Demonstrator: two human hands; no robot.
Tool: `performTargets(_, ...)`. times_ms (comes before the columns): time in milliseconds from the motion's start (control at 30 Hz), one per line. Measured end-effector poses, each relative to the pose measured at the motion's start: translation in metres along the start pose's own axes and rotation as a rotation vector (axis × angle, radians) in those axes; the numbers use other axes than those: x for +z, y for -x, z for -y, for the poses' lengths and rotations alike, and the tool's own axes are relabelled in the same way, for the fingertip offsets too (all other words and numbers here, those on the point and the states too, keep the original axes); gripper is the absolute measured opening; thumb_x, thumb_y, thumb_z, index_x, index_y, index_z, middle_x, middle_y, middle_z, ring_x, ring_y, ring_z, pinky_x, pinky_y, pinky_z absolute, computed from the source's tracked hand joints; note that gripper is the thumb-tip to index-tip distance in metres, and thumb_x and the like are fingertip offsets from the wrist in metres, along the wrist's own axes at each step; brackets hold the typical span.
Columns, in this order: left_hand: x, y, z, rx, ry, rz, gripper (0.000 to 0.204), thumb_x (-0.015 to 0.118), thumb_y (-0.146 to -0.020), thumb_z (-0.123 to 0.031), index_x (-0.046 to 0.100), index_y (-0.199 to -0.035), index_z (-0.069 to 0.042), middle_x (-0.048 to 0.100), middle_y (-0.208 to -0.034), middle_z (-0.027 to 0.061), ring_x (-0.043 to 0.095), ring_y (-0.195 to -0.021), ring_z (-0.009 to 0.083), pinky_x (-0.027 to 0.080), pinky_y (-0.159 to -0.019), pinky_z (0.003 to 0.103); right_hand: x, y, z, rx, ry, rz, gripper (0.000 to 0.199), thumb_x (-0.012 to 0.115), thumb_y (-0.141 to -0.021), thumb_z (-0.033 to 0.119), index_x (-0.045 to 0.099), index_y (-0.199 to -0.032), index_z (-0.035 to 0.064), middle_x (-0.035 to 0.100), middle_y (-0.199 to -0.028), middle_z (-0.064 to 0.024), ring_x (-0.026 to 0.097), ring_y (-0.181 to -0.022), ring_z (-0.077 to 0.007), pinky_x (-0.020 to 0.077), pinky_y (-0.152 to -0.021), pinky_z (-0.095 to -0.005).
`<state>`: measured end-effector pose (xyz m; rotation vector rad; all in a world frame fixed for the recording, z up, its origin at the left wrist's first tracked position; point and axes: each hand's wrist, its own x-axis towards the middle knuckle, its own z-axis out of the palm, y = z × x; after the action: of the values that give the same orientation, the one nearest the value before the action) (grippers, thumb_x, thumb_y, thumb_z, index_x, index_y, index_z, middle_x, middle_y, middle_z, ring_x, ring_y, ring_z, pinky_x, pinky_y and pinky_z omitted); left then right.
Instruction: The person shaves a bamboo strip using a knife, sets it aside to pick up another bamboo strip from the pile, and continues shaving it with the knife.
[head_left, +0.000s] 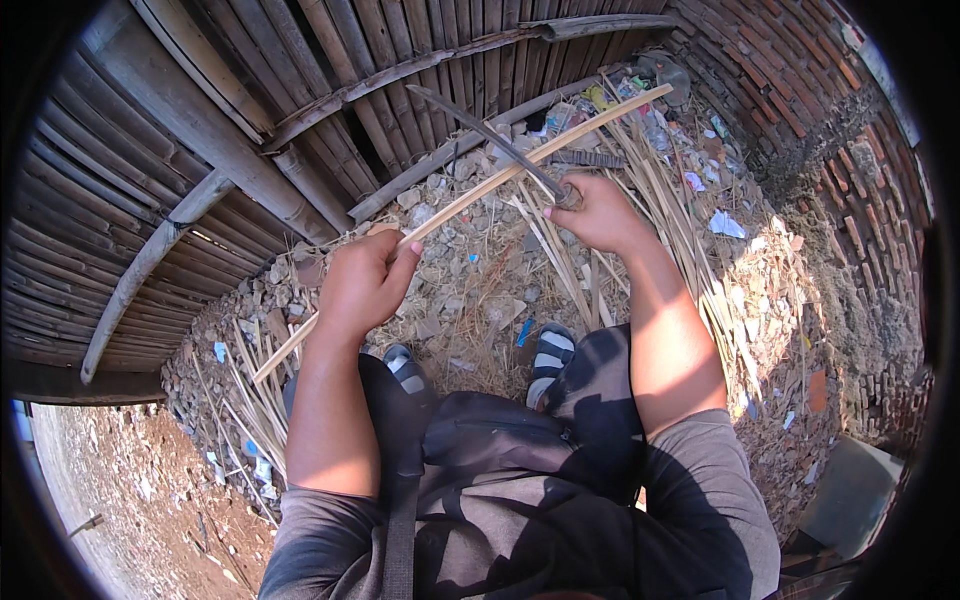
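Observation:
My left hand (365,275) is closed around a long pale bamboo strip (468,202), which slants from beside my left knee up to the far right. In my right hand (598,214) is the handle of a machete (488,133). Its dark, slightly curved blade points away to the far left and crosses the strip at about its upper middle. Blade and strip appear to touch where they cross. The fingers of my left hand are partly hidden behind the strip and the back of the hand.
Split bamboo strips lie in a pile on the right (690,250), with more strips (250,400) at the left. A bamboo wall (200,130) stands ahead and left, a brick wall (780,70) at the right. Stones and litter cover the ground around my sandals (552,352).

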<state>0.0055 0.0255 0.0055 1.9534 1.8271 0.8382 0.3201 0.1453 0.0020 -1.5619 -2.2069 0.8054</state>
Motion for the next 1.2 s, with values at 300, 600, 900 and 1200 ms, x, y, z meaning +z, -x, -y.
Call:
performTargets(300, 0.002, 0.001, 0.005, 0.024, 0.101, -0.015, 0.034, 0.071, -0.095, -0.033, 0.067, -0.089, 0.000, 0.062, -0.069, 0.0200, 0.065, -0.064, 0.0371, 0.049, -0.063, 0.047, 0.016, -0.013, -0.014, -0.111, -0.113, 0.061, 0.040, 0.084, -0.083, 0.033, 0.072, -0.106, 0.0019, 0.075, -0.099, -0.0201, 0.072, -0.093, -0.0352, 0.0537, -0.085, -0.0414)
performTargets(600, -0.005, 0.005, 0.000, -0.041, 0.017, 0.049, 0.037, 0.073, -0.092, -0.035, 0.064, -0.087, 0.000, 0.063, -0.070, 0.0204, 0.065, -0.068, 0.0415, 0.049, -0.064, 0.049, 0.024, -0.009, 0.018, -0.133, 0.080, 0.118, 0.042, 0.084, -0.083, 0.034, 0.073, -0.110, 0.0033, 0.073, -0.098, -0.0210, 0.072, -0.092, -0.0327, 0.0529, -0.082, -0.0425)
performTargets(900, -0.001, 0.002, 0.009, -0.064, -0.012, 0.085, 0.038, 0.073, -0.091, -0.037, 0.062, -0.085, -0.001, 0.063, -0.067, 0.0189, 0.066, -0.067, 0.0408, 0.051, -0.065, 0.049, 0.026, -0.004, 0.027, -0.101, 0.064, 0.013, 0.044, 0.083, -0.082, 0.029, 0.073, -0.114, 0.0004, 0.073, -0.098, -0.0272, 0.071, -0.093, -0.0409, 0.0545, -0.086, -0.0429)
performTargets(1200, 0.007, 0.001, 0.010, -0.035, 0.086, 0.099, 0.040, 0.074, -0.091, -0.039, 0.062, -0.085, -0.001, 0.061, -0.065, 0.0172, 0.063, -0.060, 0.0369, 0.049, -0.059, 0.045, 0.017, -0.016, -0.020, -0.042, -0.086, -0.124, 0.049, 0.084, -0.085, 0.034, 0.071, -0.117, -0.0008, 0.075, -0.107, -0.0176, 0.071, -0.102, -0.0253, 0.0523, -0.093, -0.0400)
